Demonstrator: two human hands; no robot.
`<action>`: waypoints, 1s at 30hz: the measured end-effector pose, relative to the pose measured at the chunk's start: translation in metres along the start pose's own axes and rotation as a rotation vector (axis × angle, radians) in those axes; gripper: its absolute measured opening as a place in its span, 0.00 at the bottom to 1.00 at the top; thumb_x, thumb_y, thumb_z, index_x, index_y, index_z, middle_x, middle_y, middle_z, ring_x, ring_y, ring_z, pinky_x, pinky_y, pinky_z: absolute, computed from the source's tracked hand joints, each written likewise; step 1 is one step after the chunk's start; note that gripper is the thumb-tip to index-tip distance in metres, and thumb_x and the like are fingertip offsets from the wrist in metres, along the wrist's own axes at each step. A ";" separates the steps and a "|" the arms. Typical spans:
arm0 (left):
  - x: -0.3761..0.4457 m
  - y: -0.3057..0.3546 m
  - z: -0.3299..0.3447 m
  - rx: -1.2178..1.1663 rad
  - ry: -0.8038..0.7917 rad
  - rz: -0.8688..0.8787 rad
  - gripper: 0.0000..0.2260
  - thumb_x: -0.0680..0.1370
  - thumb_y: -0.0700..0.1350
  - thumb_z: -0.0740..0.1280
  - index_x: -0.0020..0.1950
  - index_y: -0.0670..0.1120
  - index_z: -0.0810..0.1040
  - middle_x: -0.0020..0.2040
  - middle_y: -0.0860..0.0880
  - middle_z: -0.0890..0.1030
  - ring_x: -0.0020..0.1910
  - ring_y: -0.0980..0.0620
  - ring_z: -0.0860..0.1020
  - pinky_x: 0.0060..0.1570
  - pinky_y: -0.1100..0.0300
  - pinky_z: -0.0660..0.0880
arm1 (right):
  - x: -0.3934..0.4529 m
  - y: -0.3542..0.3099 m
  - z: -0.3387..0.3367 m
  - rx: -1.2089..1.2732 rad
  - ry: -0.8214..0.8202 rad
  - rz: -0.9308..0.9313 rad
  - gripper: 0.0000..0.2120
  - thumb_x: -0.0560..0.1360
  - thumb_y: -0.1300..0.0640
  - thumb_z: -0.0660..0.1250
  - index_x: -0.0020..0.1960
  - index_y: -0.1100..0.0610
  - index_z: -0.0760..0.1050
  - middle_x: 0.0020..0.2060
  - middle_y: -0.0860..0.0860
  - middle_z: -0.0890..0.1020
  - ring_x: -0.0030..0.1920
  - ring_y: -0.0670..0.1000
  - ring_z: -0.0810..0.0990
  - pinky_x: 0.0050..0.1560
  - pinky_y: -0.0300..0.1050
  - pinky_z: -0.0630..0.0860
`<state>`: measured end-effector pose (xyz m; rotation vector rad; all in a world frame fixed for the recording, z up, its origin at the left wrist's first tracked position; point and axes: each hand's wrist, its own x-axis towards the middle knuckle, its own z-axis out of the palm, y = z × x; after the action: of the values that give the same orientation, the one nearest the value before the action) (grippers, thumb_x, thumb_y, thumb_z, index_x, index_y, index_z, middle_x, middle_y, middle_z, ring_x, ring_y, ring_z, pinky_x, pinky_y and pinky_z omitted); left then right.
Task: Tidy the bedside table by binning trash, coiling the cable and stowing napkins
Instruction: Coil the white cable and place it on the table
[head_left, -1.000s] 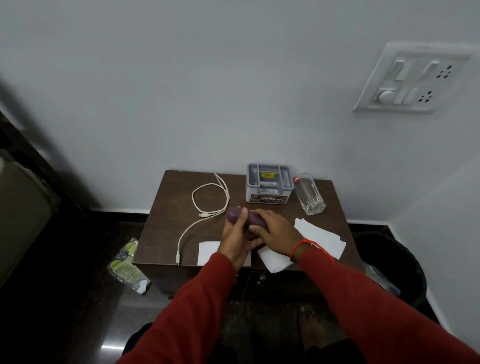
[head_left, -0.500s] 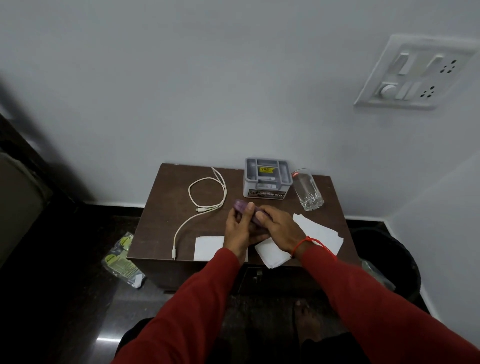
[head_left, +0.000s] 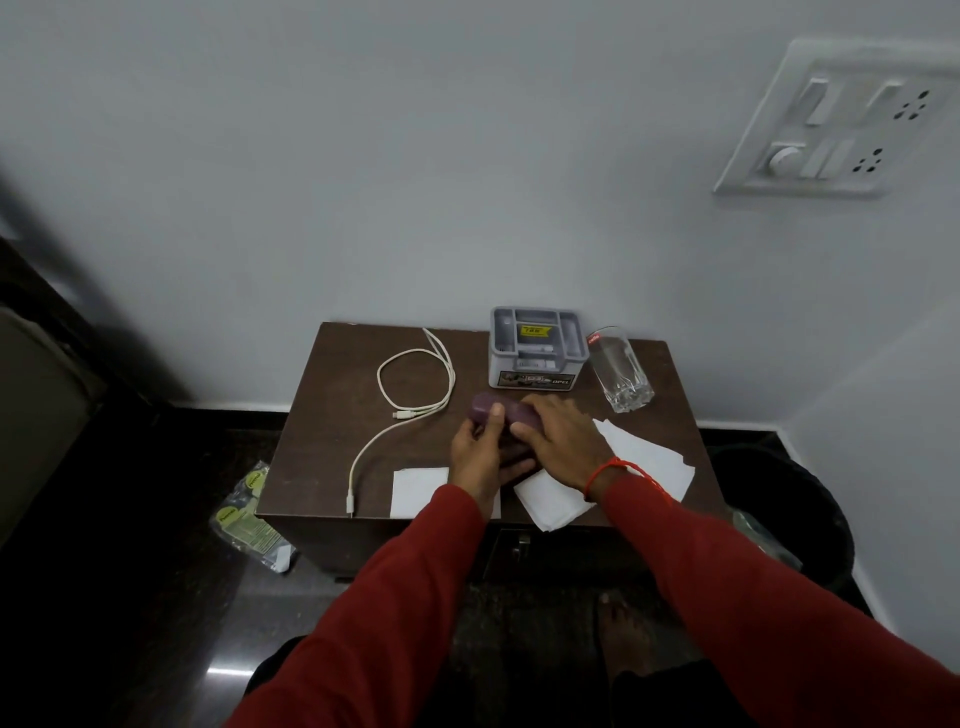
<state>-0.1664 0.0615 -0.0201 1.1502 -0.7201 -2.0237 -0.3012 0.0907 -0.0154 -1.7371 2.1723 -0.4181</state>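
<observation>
A: What changed?
B: Not much. Both hands stay on the purple case (head_left: 501, 410), just in front of the gray box (head_left: 535, 347). Left hand (head_left: 480, 452) curls around it; right hand (head_left: 558, 434) pinches it.
A: The cable (head_left: 415, 384)?
B: Left of the box, white, loose, not coiled. 2 napkins (head_left: 644, 457) wait on the bench (head_left: 332, 415).

Both hands hold a purple case (head_left: 511, 413) over the bench (head_left: 332, 415): left hand (head_left: 480, 452) wrapped round it, right hand (head_left: 563, 436) laid on top. A white cable (head_left: 415, 384) lies loose to the left. Napkins (head_left: 639, 457) lie beneath the wrists.
</observation>
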 end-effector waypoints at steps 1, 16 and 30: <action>0.002 0.000 0.000 -0.009 0.021 -0.011 0.17 0.82 0.50 0.64 0.69 0.44 0.73 0.61 0.39 0.81 0.53 0.41 0.83 0.48 0.45 0.83 | 0.004 0.002 0.002 -0.053 0.028 0.003 0.25 0.78 0.41 0.58 0.70 0.53 0.68 0.67 0.52 0.74 0.65 0.57 0.70 0.64 0.54 0.66; 0.013 0.015 -0.014 0.020 0.108 -0.081 0.10 0.82 0.46 0.65 0.62 0.45 0.75 0.53 0.48 0.78 0.50 0.42 0.81 0.46 0.50 0.82 | 0.030 0.031 0.032 -0.323 0.264 -0.007 0.24 0.74 0.49 0.69 0.70 0.49 0.72 0.67 0.54 0.74 0.66 0.63 0.69 0.64 0.62 0.67; 0.008 0.044 -0.053 0.010 0.433 0.454 0.08 0.82 0.44 0.61 0.53 0.48 0.81 0.35 0.52 0.77 0.29 0.57 0.72 0.27 0.61 0.70 | 0.062 -0.109 0.032 0.579 0.181 0.162 0.26 0.76 0.55 0.69 0.72 0.57 0.68 0.56 0.54 0.80 0.56 0.53 0.78 0.63 0.51 0.74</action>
<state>-0.1098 0.0221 -0.0150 1.2431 -0.6913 -1.3403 -0.2046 0.0058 -0.0024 -1.2355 2.0074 -1.0693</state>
